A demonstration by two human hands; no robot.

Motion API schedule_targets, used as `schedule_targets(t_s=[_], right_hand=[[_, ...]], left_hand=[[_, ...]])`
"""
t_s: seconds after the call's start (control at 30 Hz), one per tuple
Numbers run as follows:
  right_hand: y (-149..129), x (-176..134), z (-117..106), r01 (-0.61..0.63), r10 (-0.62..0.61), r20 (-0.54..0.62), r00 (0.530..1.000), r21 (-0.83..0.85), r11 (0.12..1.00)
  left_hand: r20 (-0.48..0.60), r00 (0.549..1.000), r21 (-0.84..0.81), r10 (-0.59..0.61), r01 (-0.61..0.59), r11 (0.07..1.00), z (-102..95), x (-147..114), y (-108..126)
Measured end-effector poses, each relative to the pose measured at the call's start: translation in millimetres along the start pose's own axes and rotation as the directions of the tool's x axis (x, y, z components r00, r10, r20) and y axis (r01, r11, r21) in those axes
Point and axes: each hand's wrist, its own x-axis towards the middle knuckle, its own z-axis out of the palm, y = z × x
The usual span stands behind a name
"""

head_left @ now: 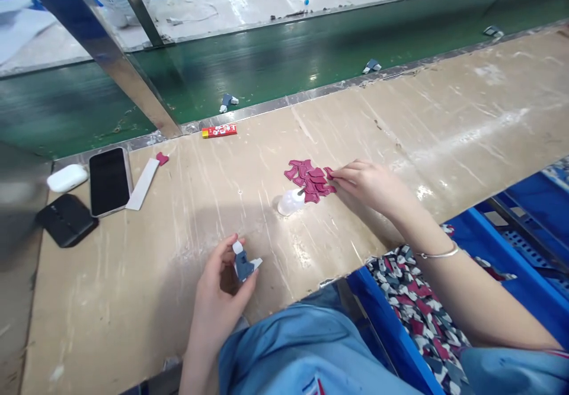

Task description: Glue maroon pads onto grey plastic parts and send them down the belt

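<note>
the left hand (222, 303) pinches a blue-grey and white part (243, 266) between thumb and fingers; farther out and rightward, the right hand (371, 186) nips a maroon piece (328, 172) at its fingertips, maroon pile (306, 175) right beside that grip, white bottle (290, 203) between both grips.

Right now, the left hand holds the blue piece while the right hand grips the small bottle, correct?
No: the head view shows the right hand at the maroon pieces, not gripping the small bottle. The left hand does hold the blue piece.
</note>
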Motion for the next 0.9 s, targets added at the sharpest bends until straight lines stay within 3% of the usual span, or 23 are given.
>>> schedule_targets(t_s=[0.13, 0.3, 0.43, 0.5, 0.57, 0.6, 0.67, 0.77, 0.83, 0.9], right_hand=[[-3, -5, -1, -0.031, 0.031, 0.008, 0.999, 0.004, 1.000], [-1, -8, 9, -0.181, 0.199, -0.100, 0.975, 0.166, 0.969], [-1, -16, 10, -0.225, 0.272, -0.169, 0.947, 0.255, 0.940], [-17, -24, 5, -0.223, 0.290, -0.193, 0.938, 0.307, 0.925], [-51, -34, 0, -0.193, 0.303, -0.211, 0.929, 0.423, 0.885], [-74, -40, 0, -0.147, 0.340, -0.227, 0.913, 0.593, 0.791], [-124, -50, 2, -0.076, 0.337, -0.139, 0.931, 0.830, 0.553], [-187, -57, 15, -0.086, 0.332, -0.028, 0.943, 0.942, 0.324], [-208, -56, 24, -0.062, 0.345, -0.028, 0.938, 0.967, 0.246], [-213, -55, 31, -0.023, 0.318, -0.062, 0.946, 0.966, 0.256]], left_hand=[[0.029, 1.000, -0.050, 0.001, 0.000, 0.999, 2.5, -4, 8], [0.054, 0.998, -0.063, -0.034, 0.038, 0.997, 2.3, -13, 12], [0.040, 0.998, -0.107, -0.044, 0.048, 0.993, -1.2, -19, 12], [0.021, 0.998, -0.149, -0.055, 0.058, 0.987, 0.2, -21, 13], [0.007, 0.998, -0.237, -0.064, 0.064, 0.969, 5.3, -24, 16], [0.013, 0.998, -0.303, -0.065, 0.066, 0.951, 8.9, -25, 18], [0.056, 0.997, -0.461, -0.051, 0.071, 0.884, 16.3, -27, 21], [0.107, 0.994, -0.628, 0.030, 0.044, 0.777, 22.3, -25, 20], [0.116, 0.991, -0.648, 0.063, 0.027, 0.761, 21.5, -23, 17], [0.121, 0.990, -0.643, 0.068, 0.026, 0.766, 19.4, -21, 13]])
